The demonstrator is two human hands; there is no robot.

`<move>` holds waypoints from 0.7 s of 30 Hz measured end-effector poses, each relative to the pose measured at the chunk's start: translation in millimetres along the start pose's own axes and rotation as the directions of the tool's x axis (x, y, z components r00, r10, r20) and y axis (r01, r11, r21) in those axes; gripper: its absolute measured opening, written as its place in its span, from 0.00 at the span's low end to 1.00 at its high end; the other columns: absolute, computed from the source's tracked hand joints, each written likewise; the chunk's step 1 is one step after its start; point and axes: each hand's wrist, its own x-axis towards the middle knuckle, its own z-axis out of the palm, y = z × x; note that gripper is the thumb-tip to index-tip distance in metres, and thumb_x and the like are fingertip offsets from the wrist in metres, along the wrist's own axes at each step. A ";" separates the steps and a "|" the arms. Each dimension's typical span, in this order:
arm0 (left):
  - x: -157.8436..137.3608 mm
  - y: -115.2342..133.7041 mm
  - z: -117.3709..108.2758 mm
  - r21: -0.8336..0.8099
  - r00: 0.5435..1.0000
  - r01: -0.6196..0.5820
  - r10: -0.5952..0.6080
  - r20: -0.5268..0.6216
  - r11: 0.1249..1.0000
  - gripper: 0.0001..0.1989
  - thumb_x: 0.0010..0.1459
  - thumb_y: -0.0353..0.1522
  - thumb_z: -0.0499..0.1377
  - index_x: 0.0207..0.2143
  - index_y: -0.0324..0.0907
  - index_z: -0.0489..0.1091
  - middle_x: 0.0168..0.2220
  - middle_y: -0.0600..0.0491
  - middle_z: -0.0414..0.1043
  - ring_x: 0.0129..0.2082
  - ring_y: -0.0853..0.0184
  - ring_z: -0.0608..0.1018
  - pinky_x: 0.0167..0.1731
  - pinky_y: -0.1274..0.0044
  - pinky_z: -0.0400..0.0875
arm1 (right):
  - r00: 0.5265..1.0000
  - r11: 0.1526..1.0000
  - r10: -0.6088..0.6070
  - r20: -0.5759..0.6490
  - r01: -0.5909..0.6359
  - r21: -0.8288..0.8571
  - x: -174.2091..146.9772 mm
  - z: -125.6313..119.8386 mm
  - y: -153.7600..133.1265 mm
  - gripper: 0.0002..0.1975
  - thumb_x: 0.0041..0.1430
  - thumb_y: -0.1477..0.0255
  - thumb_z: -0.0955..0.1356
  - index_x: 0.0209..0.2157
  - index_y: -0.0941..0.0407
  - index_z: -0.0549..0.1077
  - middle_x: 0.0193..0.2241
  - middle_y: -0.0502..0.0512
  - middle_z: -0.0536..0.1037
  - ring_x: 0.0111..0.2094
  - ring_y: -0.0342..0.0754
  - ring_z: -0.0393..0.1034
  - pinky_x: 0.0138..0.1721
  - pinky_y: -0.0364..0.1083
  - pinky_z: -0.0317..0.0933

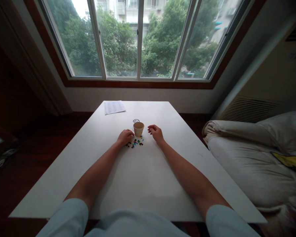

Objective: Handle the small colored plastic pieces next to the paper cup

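Note:
A tan paper cup (138, 129) stands upright in the middle of the white table (138, 177). Several small colourful pieces (135, 143), blue, green, red, dark and white, lie scattered just in front of it; they are too small to name. My left hand (125, 137) rests on the table left of the cup, beside the pieces. Its fingers are curled together, and whatever they may hold is hidden. To the right of the cup is my right hand (156, 133), apart from it, with fingers loosely bent and slightly separated. Nothing shows in it.
Behind the cup lies a small dark-rimmed object (136, 120), perhaps glasses. Printed paper sheets (114, 107) lie at the table's far left corner. A light-covered sofa (246, 161) stands along the right side. Beyond the far edge are a wall and a window (138, 42).

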 end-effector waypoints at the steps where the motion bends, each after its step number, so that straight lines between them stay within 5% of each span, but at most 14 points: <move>1: -0.2 0.3 -0.8 -0.024 1.000 -0.018 0.018 0.007 1.000 0.18 0.52 0.23 0.52 0.36 0.45 0.81 0.43 0.52 0.77 0.45 0.65 0.75 0.52 0.75 0.68 | 1.000 0.999 0.013 0.026 -0.012 -0.039 -0.3 -0.8 4.8 0.14 0.52 0.67 0.64 0.38 0.56 0.76 0.32 0.53 0.78 0.32 0.44 0.71 0.32 0.43 0.64; 7: -2.9 4.4 -4.5 -0.151 0.995 -0.058 0.069 0.070 0.987 0.16 0.50 0.25 0.53 0.33 0.44 0.80 0.40 0.53 0.77 0.42 0.67 0.76 0.49 0.75 0.70 | 0.990 0.958 -0.051 0.134 0.086 -0.272 -8.5 3.2 14.1 0.13 0.54 0.67 0.65 0.36 0.54 0.79 0.36 0.52 0.80 0.38 0.46 0.72 0.41 0.45 0.66; 12: -4.8 8.9 -7.1 -0.263 0.990 0.066 -0.030 0.138 0.962 0.17 0.51 0.25 0.52 0.35 0.42 0.80 0.36 0.53 0.79 0.35 0.69 0.77 0.42 0.77 0.72 | 0.970 0.915 -0.126 0.207 0.194 -0.354 -14.4 7.6 8.8 0.12 0.56 0.70 0.65 0.38 0.52 0.80 0.39 0.51 0.80 0.38 0.45 0.72 0.44 0.46 0.65; 21: -2.2 7.9 -12.6 -0.216 0.980 0.171 -0.188 -0.062 0.961 0.15 0.56 0.26 0.51 0.36 0.42 0.78 0.39 0.52 0.79 0.38 0.68 0.77 0.43 0.75 0.71 | 0.910 0.842 -0.247 0.333 0.371 -0.390 -19.2 10.7 5.3 0.13 0.57 0.74 0.67 0.42 0.51 0.79 0.45 0.53 0.78 0.46 0.48 0.69 0.50 0.49 0.63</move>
